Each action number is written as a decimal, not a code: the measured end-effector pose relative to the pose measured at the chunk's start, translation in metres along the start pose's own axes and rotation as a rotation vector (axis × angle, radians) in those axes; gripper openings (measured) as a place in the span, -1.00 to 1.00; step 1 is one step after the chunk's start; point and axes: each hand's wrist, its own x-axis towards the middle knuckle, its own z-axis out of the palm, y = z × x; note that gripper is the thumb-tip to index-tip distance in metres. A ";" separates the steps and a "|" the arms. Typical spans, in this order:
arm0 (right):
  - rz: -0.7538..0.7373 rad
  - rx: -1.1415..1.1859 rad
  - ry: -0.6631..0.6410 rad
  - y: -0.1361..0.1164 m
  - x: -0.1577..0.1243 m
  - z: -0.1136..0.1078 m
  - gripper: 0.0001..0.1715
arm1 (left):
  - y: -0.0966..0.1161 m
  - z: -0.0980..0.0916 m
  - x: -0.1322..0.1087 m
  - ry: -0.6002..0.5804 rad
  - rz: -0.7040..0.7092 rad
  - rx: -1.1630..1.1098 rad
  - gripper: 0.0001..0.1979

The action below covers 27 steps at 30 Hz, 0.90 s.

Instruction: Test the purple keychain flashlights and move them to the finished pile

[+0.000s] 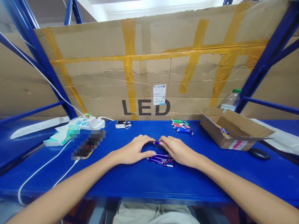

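My right hand is closed on a short purple pen near the middle of the blue table, its fingers hiding part of the pen. My left hand is curved, thumb and fingers apart, with its fingertips at the pen's left end. Between and just below my hands lies a small pile of purple pens, some with shiny silver parts. The left thumb is close to the pile, and whether it touches a pen is unclear.
Further back lie black and silver pens and a group of green, red and blue pens. On the right are an open cardboard box, a black mouse and a bottle. A phone, power strip and cables are left.
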 end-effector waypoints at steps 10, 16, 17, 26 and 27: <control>-0.073 0.165 -0.022 -0.002 -0.006 -0.006 -0.69 | 0.001 -0.001 0.000 0.015 0.021 -0.022 -0.50; -0.069 0.171 -0.007 -0.002 -0.004 -0.009 -0.74 | 0.002 -0.001 0.000 -0.003 -0.022 0.010 -0.48; -0.066 0.168 -0.005 -0.002 -0.004 -0.009 -0.74 | 0.002 -0.001 0.000 -0.007 -0.024 0.014 -0.48; -0.067 0.109 -0.012 -0.006 -0.002 -0.009 -0.79 | 0.000 0.000 -0.001 0.003 -0.011 -0.005 -0.47; -0.065 0.103 -0.012 -0.006 -0.002 -0.010 -0.79 | -0.001 0.000 -0.001 0.002 -0.013 -0.005 -0.46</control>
